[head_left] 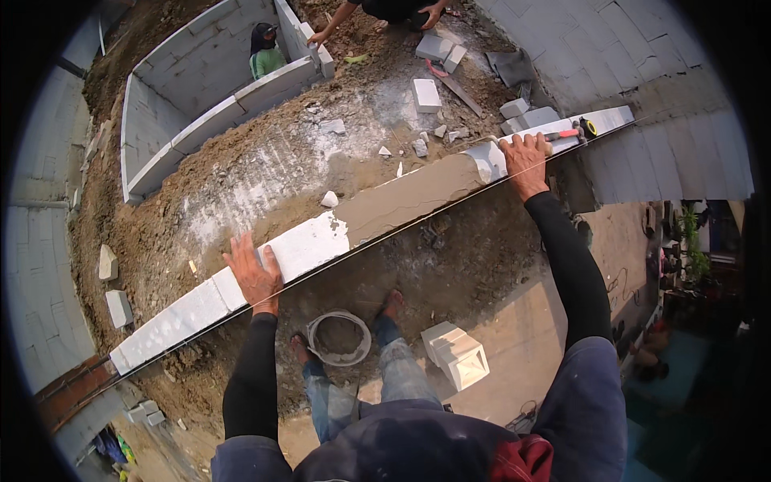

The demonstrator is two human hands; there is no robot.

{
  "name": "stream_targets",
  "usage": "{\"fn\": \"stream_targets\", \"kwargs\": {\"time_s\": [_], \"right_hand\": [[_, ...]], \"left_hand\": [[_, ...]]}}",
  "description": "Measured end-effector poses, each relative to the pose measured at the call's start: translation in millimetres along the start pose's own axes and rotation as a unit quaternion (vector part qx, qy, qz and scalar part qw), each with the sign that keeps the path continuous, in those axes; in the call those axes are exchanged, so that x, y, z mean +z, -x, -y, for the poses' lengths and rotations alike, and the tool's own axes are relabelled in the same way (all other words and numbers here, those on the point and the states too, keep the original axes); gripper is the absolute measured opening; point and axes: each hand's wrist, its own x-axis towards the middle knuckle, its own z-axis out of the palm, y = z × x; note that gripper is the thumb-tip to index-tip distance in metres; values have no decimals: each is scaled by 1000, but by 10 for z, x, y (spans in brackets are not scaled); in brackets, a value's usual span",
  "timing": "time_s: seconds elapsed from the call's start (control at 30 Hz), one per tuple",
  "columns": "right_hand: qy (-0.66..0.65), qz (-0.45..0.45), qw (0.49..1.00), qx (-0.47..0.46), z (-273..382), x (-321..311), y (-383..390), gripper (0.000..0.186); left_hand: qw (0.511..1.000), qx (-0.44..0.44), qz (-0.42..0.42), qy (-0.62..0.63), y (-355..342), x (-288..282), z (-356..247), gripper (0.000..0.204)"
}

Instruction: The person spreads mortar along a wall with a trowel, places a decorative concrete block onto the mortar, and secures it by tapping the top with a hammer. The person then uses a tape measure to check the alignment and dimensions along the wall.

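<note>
Gray mud (pixel 405 199) lengthwise on the wall (pixel 309 244), between left hand (pixel 256 277), spread wide, and nearer right hand (pixel 526 166), bent on top; can't tell if gripping anything.

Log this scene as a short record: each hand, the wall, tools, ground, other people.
Left hand: fingers spread, on the wall, left of the mortar
Right hand: on the wall, right of the mortar; grip unclear
Wall: long, pale, mortar along a middle stretch
Tools: red-handled tool and tape measure, to the right of the right hand
Ground: coil and pale box near the person's feet
Others: person in green inside a block enclosure; another person's hand at its edge
</note>
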Motion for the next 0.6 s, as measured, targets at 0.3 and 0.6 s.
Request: {"fn": "stream_targets", "kwargs": {"time_s": [0.3, 0.6], "right_hand": [[-173, -12, 974, -144, 721, -527, -207, 22], [-385, 15, 922, -40, 1799, -1368, 398, 30]], "left_hand": [[1000, -24, 3, 5, 23, -112, 67, 54], [1000, -12, 2, -2, -14, -59, -15, 52]]}}
